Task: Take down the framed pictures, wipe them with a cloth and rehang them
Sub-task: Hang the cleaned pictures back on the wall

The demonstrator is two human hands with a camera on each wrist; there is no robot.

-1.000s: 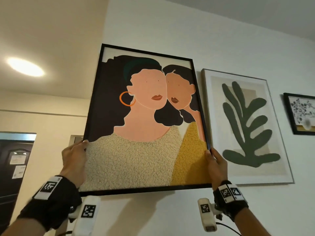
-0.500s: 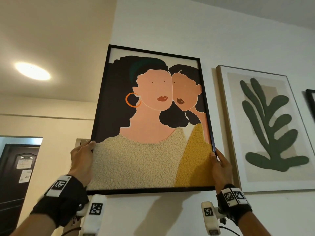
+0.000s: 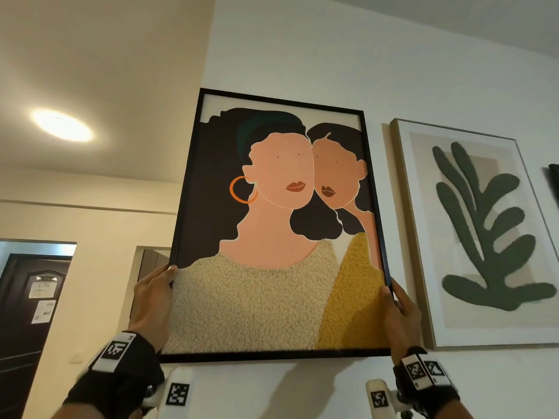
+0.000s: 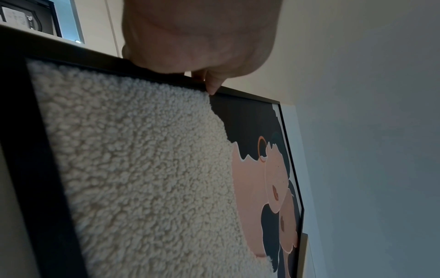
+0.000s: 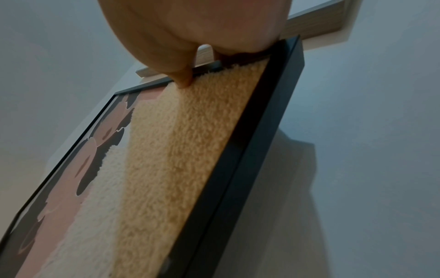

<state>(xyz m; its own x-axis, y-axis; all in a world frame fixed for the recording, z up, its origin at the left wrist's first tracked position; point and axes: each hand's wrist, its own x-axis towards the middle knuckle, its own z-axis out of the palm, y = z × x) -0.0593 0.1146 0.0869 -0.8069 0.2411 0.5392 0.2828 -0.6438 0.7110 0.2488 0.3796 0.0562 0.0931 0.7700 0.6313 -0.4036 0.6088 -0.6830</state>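
L hand + R hand still gripping portrait frame sides | frame now closer to leaf picture, against wall

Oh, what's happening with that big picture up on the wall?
A person is holding the black-framed portrait of two women against the white wall, the left hand gripping its left edge and the right hand its right edge, low down. Its bottom edge stands off the wall. Beside it hangs a leaf print in a pale frame. No cloth is in view.
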